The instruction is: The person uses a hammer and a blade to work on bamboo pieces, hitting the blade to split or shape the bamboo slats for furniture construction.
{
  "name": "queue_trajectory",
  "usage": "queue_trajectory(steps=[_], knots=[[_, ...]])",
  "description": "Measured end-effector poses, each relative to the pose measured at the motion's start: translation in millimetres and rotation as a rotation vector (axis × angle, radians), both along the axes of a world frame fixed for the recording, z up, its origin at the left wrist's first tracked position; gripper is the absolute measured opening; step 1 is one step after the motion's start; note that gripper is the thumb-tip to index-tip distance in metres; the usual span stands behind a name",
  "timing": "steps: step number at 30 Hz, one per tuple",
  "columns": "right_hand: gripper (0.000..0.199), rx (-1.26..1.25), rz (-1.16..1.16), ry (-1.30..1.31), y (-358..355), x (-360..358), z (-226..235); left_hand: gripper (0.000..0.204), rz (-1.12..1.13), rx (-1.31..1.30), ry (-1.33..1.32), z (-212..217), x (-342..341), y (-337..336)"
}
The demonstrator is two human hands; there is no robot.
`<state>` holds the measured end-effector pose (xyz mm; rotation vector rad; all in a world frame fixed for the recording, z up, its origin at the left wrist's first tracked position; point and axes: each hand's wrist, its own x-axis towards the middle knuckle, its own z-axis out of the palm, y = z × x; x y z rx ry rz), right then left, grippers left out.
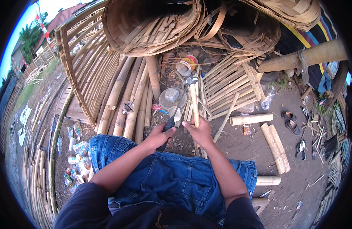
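Head — left fingers [169, 133]: dark-handled tool [170, 124]; right fingers [204, 122]: hammer [194, 101]

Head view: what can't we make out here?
All in the head view:
- Lower end of the hammer-like tool: hidden by the right hand.
- Middle of the black-handled tool's grip: covered by the left hand.
- Upper part of the woven basket: cut off by the top edge.
- Whatever lies under the denim: hidden by it.
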<state>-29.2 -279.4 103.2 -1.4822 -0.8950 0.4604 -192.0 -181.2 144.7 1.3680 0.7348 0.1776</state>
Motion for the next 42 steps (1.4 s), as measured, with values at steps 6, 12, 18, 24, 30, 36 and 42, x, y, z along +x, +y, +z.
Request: queue_trajectory(steps=[6,12,18,24,30,36,42], knots=[[0.034,-0.124,-0.219,0.004,16,-2,-9,0.017,-0.009,0.007,-0.03,1,-11,5],[0.045,0.121,-0.275,0.144,33,5,-33,0.021,-0.022,-0.113,-0.023,-4,-11,4],[0.038,0.087,-0.286,0.174,41,-3,-27,0.018,-0.036,-0.029,-0.032,-1,-18,7],[0.027,0.06,-0.391,0.039,43,-7,-32,0.016,-0.029,0.077,-0.008,-2,-17,6],[0.025,0.048,-0.536,-0.215,40,-13,-24,0.015,-0.059,0.133,-0.045,3,-14,5],[0.026,-0.036,-0.544,-0.288,41,-15,-16,0.015,0.007,0.09,-0.102,-3,-12,1],[0.028,-0.051,-0.555,-0.328,41,-15,-14,0.017,0.0,0.287,-0.103,-13,-14,2]])
